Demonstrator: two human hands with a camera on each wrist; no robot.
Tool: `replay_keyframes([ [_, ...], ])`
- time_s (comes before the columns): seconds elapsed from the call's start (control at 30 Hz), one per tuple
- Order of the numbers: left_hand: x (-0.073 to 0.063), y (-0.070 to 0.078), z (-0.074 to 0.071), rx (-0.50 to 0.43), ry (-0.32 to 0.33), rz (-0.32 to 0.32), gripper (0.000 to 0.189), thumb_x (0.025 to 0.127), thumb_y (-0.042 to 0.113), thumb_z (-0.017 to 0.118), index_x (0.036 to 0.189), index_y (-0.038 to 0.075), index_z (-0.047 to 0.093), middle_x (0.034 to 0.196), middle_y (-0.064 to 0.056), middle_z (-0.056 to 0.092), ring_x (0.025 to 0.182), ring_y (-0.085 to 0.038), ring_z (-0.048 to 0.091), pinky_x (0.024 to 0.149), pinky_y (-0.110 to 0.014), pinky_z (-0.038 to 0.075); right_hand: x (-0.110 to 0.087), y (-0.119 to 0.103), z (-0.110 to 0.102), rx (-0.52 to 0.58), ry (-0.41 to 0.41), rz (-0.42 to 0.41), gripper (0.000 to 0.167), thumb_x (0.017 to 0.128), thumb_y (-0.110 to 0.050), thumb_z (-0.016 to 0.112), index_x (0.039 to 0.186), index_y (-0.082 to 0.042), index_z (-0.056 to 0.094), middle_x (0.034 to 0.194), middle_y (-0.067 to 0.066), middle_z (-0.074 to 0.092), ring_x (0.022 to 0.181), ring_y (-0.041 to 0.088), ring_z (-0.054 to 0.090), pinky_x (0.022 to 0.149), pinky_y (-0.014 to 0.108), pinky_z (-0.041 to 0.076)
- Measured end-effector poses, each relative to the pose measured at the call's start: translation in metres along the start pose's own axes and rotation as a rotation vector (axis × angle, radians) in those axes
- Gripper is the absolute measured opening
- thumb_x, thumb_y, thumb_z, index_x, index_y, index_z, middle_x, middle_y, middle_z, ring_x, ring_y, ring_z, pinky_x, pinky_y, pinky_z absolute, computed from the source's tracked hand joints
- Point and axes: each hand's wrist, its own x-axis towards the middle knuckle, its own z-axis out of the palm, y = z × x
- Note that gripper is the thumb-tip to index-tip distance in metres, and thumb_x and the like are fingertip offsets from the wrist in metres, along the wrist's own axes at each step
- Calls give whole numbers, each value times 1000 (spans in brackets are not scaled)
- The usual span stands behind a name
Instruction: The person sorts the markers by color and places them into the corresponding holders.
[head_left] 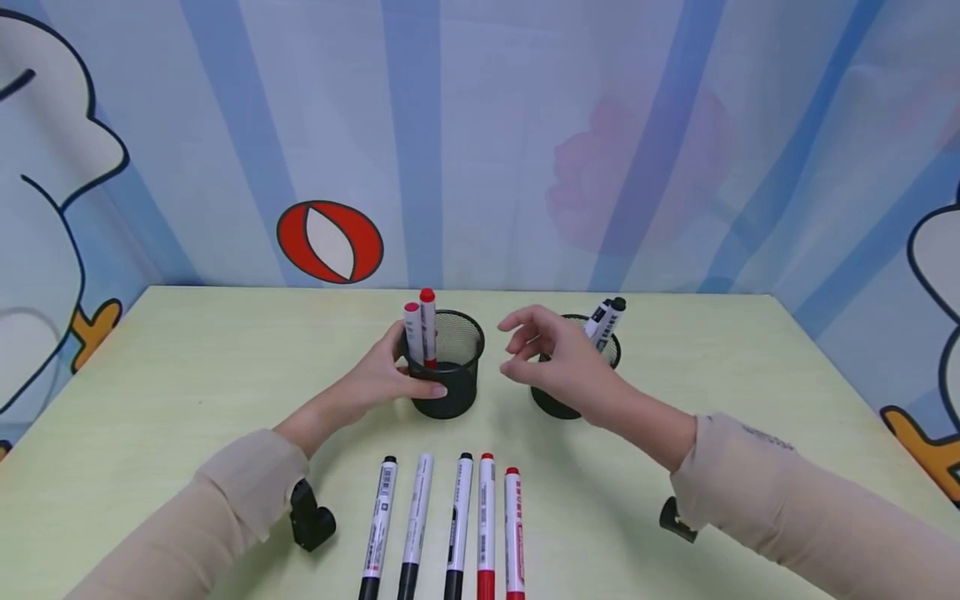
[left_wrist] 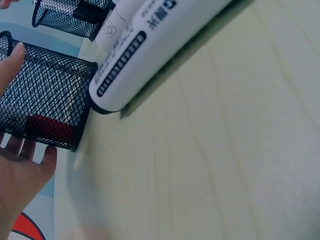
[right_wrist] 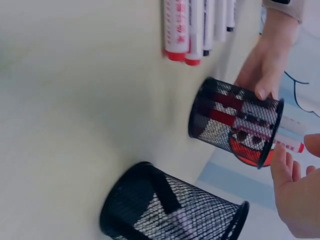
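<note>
Near the table's far edge, a light-looking, stiff cup is clamped by its wall in the left hand; the right hand's grip seems apart.

Person is wearing a pale beige left sleeve and a matching right sleeve.
Left sleeve is ending in a wide, loose cuff; right sleeve is bearing a dark marking, too small to read. A compact black unit is jutting below the left wrist, a second black unit below the right. Left hand and right hand are showing bare.
</note>
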Motion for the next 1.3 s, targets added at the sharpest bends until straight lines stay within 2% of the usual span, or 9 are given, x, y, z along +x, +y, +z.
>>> replay_keyframes([
  [0.23, 0, 1, 0, 0, 0, 6, 88, 75, 16, 77, 143, 14, 21, 141, -10, 35, 131, -29, 28, 104, -55, 28, -20, 14, -3, 67, -41, 65, 36, 81, 2, 66, 115, -1, 54, 93, 14, 54, 79, 22, 55, 69, 28, 53],
  [0.7, -1, 1, -1, 2, 8, 4, 88, 74, 15, 78, 142, 14, 22, 139, -11, 36, 130, -28, 30, 105, -54, 28, -48, 32, 3, 220, -46, 228, 37, 80, 4, 65, 115, 6, 51, 85, 9, 52, 73, 19, 55, 72, 34, 54],
  [0.87, -1, -1, -1, -9, -2, -5, 89, 75, 15, 77, 143, 14, 21, 140, -11, 36, 130, -29, 30, 104, -53, 30, -57, 36, 10, 219, -56, 285, 40, 80, 2, 66, 117, 5, 51, 85, 8, 52, 72, 20, 57, 71, 35, 55],
  [1.13, -1, -2, 0, -13, -6, -5, 88, 75, 15, 77, 143, 15, 21, 140, -10, 35, 130, -29, 30, 104, -54, 29, -67, 44, 21, 212, 5, 409, 38, 81, 3, 66, 116, 2, 52, 84, 10, 53, 73, 22, 59, 70, 36, 55],
  [1.3, -1, -1, -1, -15, -6, -7, 88, 74, 16, 78, 142, 15, 22, 140, -11, 36, 129, -30, 31, 103, -54, 31, -71, 48, 25, 229, 2, 415, 39, 79, 4, 66, 116, 4, 52, 82, 9, 52, 70, 20, 57, 69, 35, 55],
])
